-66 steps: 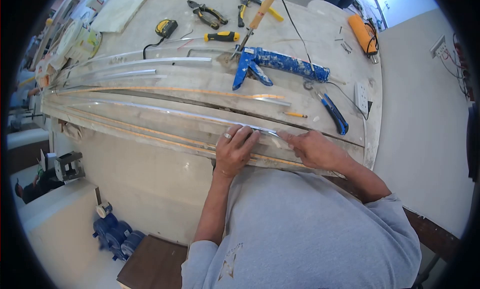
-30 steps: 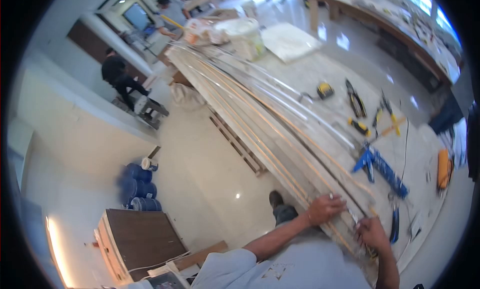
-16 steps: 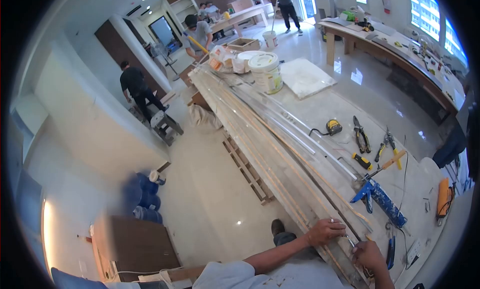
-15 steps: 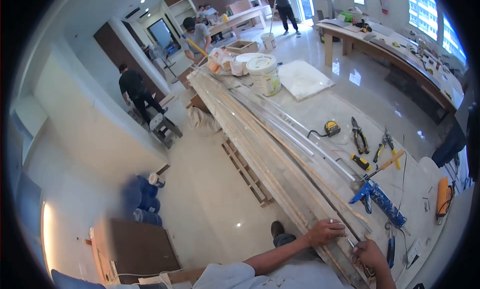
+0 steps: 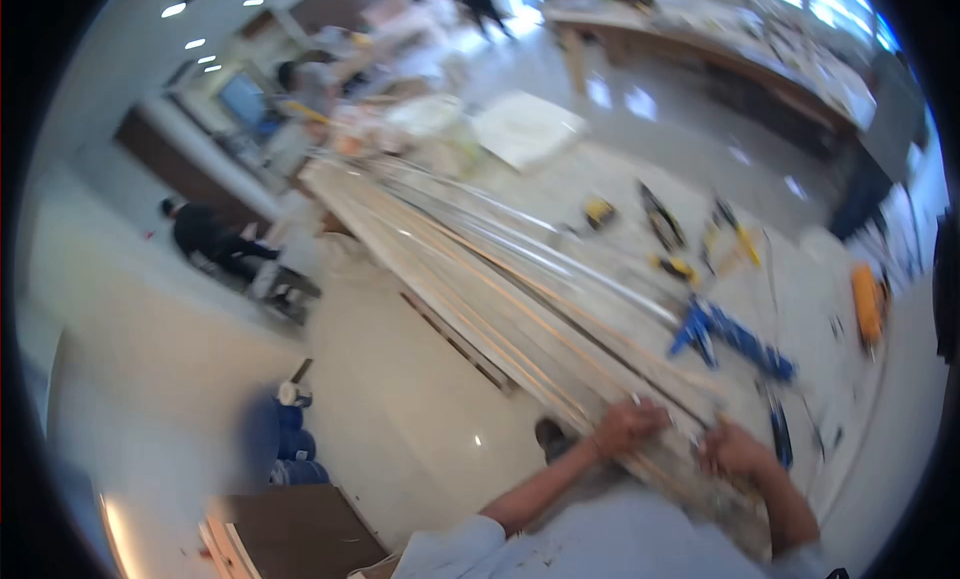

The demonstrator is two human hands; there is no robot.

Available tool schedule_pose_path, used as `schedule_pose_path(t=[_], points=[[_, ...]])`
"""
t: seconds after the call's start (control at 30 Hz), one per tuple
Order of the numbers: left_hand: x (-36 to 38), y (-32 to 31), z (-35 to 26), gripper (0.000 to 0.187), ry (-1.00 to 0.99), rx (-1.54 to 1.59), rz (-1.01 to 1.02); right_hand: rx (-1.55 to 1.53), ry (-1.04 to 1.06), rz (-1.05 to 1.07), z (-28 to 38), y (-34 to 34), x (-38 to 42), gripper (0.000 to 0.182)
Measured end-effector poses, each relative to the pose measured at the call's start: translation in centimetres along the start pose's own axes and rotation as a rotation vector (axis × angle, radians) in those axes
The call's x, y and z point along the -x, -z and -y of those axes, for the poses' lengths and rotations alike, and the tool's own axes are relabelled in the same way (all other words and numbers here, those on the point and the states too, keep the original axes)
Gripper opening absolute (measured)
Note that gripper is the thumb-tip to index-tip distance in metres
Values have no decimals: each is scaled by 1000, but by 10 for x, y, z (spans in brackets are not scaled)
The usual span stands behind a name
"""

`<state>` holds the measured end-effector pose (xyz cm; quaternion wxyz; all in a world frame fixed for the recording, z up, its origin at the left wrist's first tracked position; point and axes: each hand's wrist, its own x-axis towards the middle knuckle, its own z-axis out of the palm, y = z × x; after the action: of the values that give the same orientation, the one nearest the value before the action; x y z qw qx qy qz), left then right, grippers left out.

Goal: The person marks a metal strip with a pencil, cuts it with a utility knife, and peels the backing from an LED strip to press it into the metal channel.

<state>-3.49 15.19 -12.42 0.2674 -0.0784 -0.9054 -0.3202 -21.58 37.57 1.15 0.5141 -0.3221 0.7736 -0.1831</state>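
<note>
Both hands are at the near end of the workbench (image 5: pixel 640 209), over long thin strips that run away from me. My left hand (image 5: pixel 630 426) is closed, its fingers pinched together beside a dark strip (image 5: pixel 600 331); what is in them is too blurred to name. Just to its right, my right hand (image 5: pixel 737 451) has its fingers curled closed near the same strip's end, and its contents are hidden. Pale wood-coloured strips (image 5: pixel 494 347) lie along the bench's left edge. A blue caulking gun (image 5: pixel 735 341) rests beyond my right hand, with blue-handled pliers (image 5: pixel 779 434) nearer to it.
Pliers (image 5: pixel 660 217), a tape measure (image 5: pixel 599 213) and an orange tool (image 5: pixel 866 304) lie on the bench. A white board (image 5: pixel 530 129) is farther off. A person in dark clothes (image 5: pixel 215 239) is at the left. A brown cabinet (image 5: pixel 300 534) stands at lower left.
My view has swung, blurring the picture; the bench and tools have shifted left and up in it. Both hands stay closed at the strips' near end.
</note>
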Motion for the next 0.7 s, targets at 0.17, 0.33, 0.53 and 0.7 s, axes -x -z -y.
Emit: schedule_pose_path(t=[0.17, 0.33, 0.53, 0.7], points=[[-18, 34, -12, 31, 90, 66, 132, 100, 82, -63, 15, -4, 13, 17], [-39, 55, -21, 37, 189, -139, 75, 112, 130, -32, 7, -6, 14, 14], [-44, 56, -18, 27, 211, -82, 69, -197, -165, 122, 30, 4, 16, 16], [-46, 56, -14, 19, 179, -40, 67, -176, -206, 134, 40, 7, 15, 15]])
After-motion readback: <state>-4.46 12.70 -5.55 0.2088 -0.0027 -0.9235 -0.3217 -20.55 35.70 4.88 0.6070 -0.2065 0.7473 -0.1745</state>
